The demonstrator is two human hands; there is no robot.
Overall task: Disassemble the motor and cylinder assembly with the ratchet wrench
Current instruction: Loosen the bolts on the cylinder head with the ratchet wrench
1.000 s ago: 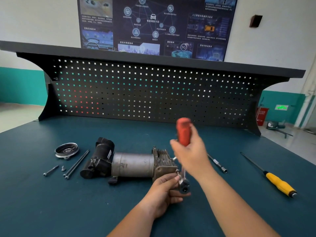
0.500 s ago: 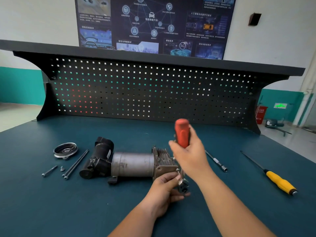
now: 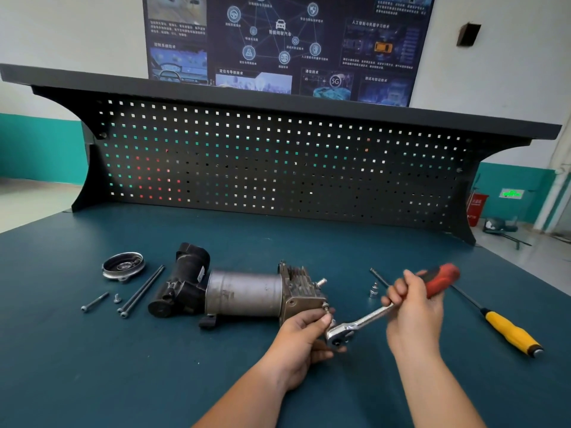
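Swung down, ratchet wrench slants over teal tabletop, right hand gripping its handle. Left hand pinches its head beside motor assembly.

light: bright, even, soft shadows | blur: right hand smeared | edges: bowed, perhaps slightly soft

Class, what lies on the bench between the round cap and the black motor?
Two long bolts, side by side, lie between the cap and the motor; the head view shows it.
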